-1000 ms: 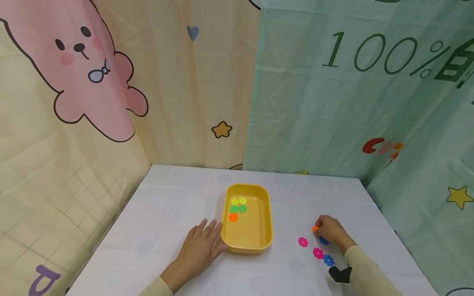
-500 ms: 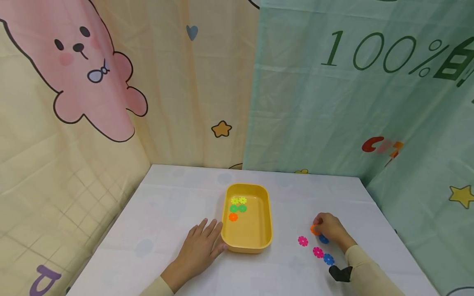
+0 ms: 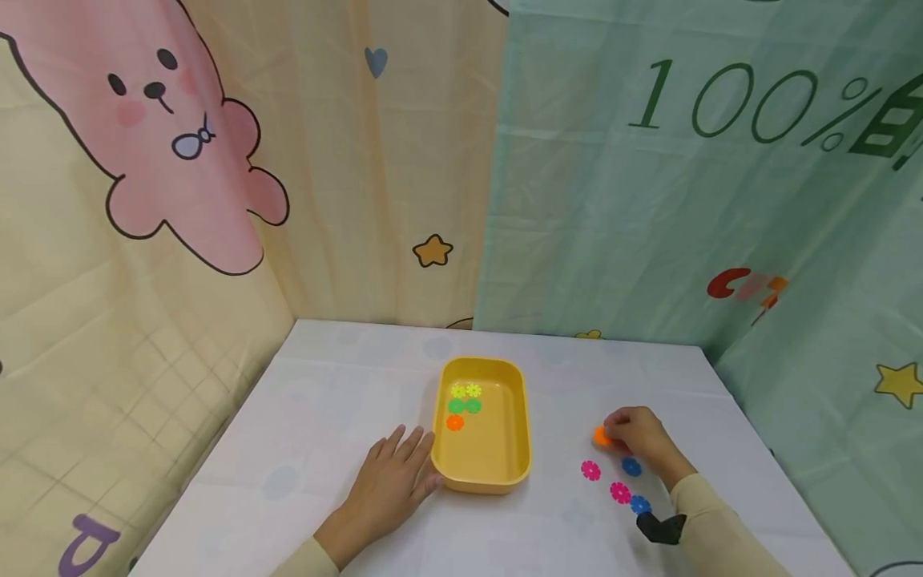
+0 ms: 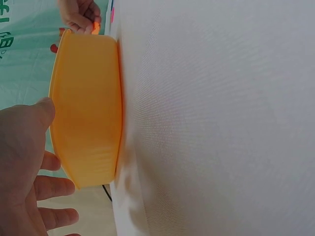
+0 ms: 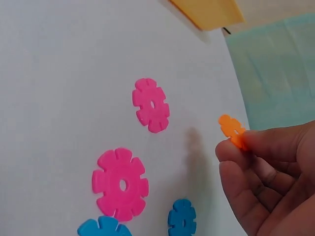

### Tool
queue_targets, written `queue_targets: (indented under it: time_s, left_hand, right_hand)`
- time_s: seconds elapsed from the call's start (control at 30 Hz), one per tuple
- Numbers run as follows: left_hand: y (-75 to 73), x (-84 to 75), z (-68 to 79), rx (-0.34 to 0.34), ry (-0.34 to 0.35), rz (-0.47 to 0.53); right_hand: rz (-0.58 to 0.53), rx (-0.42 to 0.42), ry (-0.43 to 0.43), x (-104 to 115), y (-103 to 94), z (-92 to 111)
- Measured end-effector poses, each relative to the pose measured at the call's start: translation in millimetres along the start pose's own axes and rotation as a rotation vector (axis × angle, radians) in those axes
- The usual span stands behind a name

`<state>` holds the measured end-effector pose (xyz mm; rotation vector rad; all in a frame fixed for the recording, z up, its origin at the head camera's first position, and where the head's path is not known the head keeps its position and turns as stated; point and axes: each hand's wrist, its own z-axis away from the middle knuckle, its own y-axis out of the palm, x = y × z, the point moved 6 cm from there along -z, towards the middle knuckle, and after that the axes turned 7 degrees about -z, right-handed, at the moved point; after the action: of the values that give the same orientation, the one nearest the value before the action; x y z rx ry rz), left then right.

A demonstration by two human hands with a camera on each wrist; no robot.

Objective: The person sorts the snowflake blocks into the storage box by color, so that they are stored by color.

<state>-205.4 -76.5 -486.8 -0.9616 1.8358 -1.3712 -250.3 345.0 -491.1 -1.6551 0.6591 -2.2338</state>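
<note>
My right hand (image 3: 644, 441) pinches an orange notched plastic disc (image 5: 232, 131) between thumb and fingertips, a little above the table. Below it lie two pink notched discs (image 5: 150, 105) and two blue ones (image 3: 630, 466). A yellow rectangular tray (image 3: 481, 481) stands in the middle of the table. Inside it, along the left, are two yellow discs (image 3: 473, 390), two green discs (image 3: 473, 406) and one orange disc (image 3: 455, 422). My left hand (image 3: 392, 485) lies with straight fingers spread at the tray's left side, the thumb at its rim in the left wrist view.
A white cloth covers the table (image 3: 317, 401). Printed curtains (image 3: 389, 160) close in the back and both sides. A black strap-like piece (image 3: 661, 529) sticks out by the right sleeve, over the edge of the nearer blue disc.
My right hand has lifted the orange disc and moved slightly left and away from me, uncovering the blue disc beneath. The left hand and tray have stayed put.
</note>
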Motion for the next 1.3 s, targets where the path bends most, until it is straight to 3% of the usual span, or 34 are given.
queue_targets:
  time_s: [0.27,0.47,0.7,0.97,1.3]
  left_hand:
    - [-0.9,-0.8,-2.0,0.001,-0.001,0.005]
    - [-1.7,-0.6,-2.4,-0.010,0.001,-0.008]
    - [-0.6,-0.3,-2.3,-0.008,-0.003,0.003]
    - [-0.4,-0.3,-2.0,0.001,-0.003,0.001]
    - [-0.5,-0.4,-0.1,-0.005,-0.005,0.001]
  right_hand:
    - [-0.334,0.004,0.045,13,-0.3,2]
    - [-0.462,0.012,0.031,37,4.8,4]
    - [-0.497,-0.007,0.009,60,16.4,5]
    - [-0.479,-0.062,0.040,80,36.5,1]
    - [-0.467,-0.039,0.029,102,65.6,-3]
